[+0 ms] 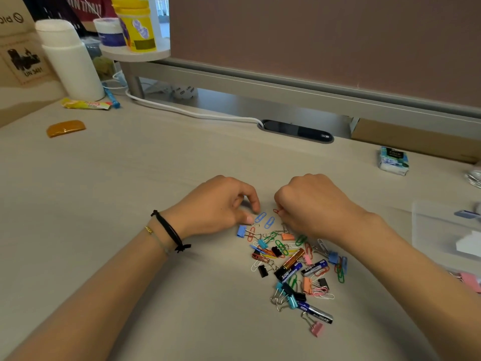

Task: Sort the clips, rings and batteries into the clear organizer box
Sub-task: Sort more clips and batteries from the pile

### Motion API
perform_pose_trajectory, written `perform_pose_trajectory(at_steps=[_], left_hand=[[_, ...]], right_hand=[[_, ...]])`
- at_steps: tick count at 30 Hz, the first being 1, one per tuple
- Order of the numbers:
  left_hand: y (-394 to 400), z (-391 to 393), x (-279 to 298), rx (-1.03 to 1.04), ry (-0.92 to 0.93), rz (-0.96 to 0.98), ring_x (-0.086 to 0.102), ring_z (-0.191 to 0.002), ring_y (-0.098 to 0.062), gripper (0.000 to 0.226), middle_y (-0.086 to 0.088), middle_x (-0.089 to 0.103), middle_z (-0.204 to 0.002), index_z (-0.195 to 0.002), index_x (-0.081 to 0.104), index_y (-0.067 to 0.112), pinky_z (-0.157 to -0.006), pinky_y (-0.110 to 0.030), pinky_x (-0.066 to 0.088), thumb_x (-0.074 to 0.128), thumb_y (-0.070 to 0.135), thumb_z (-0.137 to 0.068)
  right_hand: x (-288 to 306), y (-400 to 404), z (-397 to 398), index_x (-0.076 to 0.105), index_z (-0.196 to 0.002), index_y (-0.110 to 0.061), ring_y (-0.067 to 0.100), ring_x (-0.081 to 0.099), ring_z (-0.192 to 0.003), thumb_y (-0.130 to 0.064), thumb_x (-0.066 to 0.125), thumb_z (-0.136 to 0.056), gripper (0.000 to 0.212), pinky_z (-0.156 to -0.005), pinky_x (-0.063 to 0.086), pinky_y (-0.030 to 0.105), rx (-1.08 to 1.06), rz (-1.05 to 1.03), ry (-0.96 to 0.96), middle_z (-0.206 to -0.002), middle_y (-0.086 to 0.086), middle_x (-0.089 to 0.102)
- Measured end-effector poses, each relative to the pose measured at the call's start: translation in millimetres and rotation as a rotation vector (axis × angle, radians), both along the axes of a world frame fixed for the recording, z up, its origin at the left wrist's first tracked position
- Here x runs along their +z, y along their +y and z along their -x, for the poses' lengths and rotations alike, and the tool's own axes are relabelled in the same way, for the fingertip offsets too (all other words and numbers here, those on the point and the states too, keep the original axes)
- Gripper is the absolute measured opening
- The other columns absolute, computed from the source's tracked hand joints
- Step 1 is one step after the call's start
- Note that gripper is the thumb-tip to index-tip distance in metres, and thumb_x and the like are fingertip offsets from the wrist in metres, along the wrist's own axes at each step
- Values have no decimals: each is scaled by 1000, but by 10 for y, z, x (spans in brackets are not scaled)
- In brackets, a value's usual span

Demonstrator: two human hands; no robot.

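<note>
A heap of coloured paper clips, binder clips and batteries (294,267) lies on the beige desk. At its far edge two blue paper clips (265,220) lie side by side. My left hand (221,207) hovers over them with curled fingers, thumb and forefinger tips at the nearer blue clip. My right hand (312,204) is curled and pinches a red paper clip (276,211). The clear organizer box (442,230) sits at the right edge, partly cut off, with a blue clip inside.
A white bottle (70,58) and cartons stand far left. A white cable (192,114) runs to a dark desk grommet (296,131). A tissue pack (393,161) lies far right, an orange packet (65,128) at left. A pink binder clip (469,281) lies near the box.
</note>
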State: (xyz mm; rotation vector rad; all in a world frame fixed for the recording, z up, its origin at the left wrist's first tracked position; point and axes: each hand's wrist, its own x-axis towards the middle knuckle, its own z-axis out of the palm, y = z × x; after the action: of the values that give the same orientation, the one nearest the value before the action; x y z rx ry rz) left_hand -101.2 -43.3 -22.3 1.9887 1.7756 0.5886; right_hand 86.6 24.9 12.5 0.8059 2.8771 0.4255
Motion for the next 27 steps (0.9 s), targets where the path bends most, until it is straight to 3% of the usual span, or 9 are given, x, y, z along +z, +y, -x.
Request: perform_pose_trajectory(at_steps=[3,5,8,10,13,15,21,24,27], left_hand=[[-8,-39,6,20,79,8,50,-56,1,13,12,47,-52,-89,74,31,-54,-27,31,81,34,-79],[-12,-55,14,31,117,11,51,-60,15,11,18,48,-50,-89,75,31,-53,-21,28,81,34,-80],[-18,-75,23,33,213,0,50,-61,15,9,18,49,-55,-89,75,31,-54,-19,26,78,35,-82],[-22,-89,33,7,304,-2,48,-63,5,9,17,52,-63,-91,72,30,-55,-20,27,74,37,-86],[-22,-107,43,-25,392,61,49,-75,-5,7,16,57,-77,-93,65,30,-58,-23,29,65,38,-93],[-25,-128,30,-36,456,93,48,-78,-10,7,15,55,-80,-94,59,31,-61,-29,30,60,37,-96],[-61,-83,35,0,252,85,49,-72,-15,15,9,51,-72,-94,48,24,-66,-34,36,41,33,-104],[-19,-3,44,58,-250,58,37,-50,-4,29,12,44,-54,-76,43,22,-52,-25,31,40,15,-104],[24,-28,95,167,-896,195,14,-40,-8,32,6,24,-50,-67,33,20,-42,-18,9,31,9,-98]], right_hand=[[-26,31,21,46,-74,-16,27,42,-66,-26,53,-90,20,-60,33,33,-12,23,49,-65,2,38],[-40,87,3,63,-77,-16,22,50,-66,-31,59,-89,20,-59,36,29,-92,193,186,-64,-2,47],[-52,138,-90,76,-77,-15,7,55,-56,-24,69,-87,15,-56,38,22,-258,816,690,-56,-10,61],[-65,138,-178,70,-73,-10,15,38,-44,-11,63,-87,16,-46,26,25,-299,1246,1012,-52,-2,49],[-117,107,-243,49,-75,-9,10,11,-42,-6,45,-84,10,-41,6,23,-247,1886,1230,-52,-3,19],[-142,93,-251,42,-74,-10,10,10,-42,-7,36,-79,9,-41,4,24,-221,2068,1266,-54,-1,15],[-163,104,-213,33,-57,-13,12,10,-44,-24,38,-92,36,-42,6,24,-349,1998,1222,-53,2,24],[-185,119,-161,47,-57,-14,17,22,-46,-30,48,-101,47,-46,18,26,-374,1393,961,-53,7,33],[-153,123,-95,69,-83,-24,7,49,-55,-27,58,-96,17,-60,38,30,-190,829,578,-59,-2,59]])
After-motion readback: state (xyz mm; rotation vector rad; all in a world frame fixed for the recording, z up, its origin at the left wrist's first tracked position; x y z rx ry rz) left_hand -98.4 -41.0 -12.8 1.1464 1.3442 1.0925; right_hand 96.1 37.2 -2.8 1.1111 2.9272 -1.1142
